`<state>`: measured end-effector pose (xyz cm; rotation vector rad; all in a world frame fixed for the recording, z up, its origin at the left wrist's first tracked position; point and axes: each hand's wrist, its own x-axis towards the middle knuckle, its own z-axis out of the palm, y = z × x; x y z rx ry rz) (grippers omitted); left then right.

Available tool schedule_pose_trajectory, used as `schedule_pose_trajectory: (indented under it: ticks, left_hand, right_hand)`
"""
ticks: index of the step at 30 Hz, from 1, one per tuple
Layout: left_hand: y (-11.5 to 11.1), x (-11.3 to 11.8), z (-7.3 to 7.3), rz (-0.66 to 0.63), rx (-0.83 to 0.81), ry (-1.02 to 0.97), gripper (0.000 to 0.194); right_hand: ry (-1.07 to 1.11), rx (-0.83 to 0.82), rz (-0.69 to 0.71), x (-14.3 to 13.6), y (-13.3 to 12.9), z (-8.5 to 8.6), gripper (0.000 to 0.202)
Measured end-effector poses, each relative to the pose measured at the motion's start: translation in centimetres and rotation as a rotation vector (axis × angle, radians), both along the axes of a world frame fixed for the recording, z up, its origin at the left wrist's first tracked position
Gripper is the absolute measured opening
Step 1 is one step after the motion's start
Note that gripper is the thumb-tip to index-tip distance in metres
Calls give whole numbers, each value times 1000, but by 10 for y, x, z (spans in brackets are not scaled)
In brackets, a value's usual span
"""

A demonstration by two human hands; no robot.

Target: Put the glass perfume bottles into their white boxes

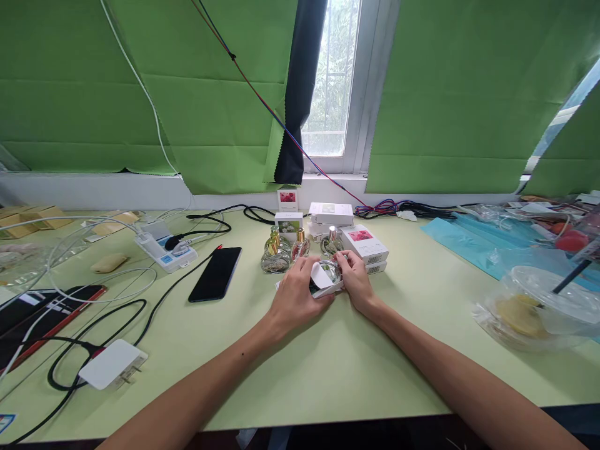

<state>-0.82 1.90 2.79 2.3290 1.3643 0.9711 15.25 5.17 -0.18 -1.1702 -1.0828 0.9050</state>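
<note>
An open white box (330, 289) lies near the middle of the table, with a clear glass bottle (332, 270) at its opening. My left hand (297, 289) is wrapped round the box's left side, beside a raised white flap. The fingertips of my right hand (354, 275) are pressed together on the right side of the bottle. Behind my hands stand glass bottles with gold caps (273, 247) and one with a silver cap (332, 234). White boxes with a pink flower picture (364, 242) are stacked to the right.
A black phone (215, 274) lies left of the bottles. Further left are a power strip (173, 254), a white charger (113, 364) and tangled cables. A lidded plastic cup (539, 306) and blue plastic sheeting (462, 244) are at the right. Green curtains hang behind the table.
</note>
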Motion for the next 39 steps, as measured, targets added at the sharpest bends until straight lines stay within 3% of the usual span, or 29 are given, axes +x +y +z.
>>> schedule_pose_trajectory:
  ticks: [39]
  left_hand:
    - [-3,1,1,38,2,-17,56]
  right_hand:
    - [-31,-11,1,0,-1,-1,36]
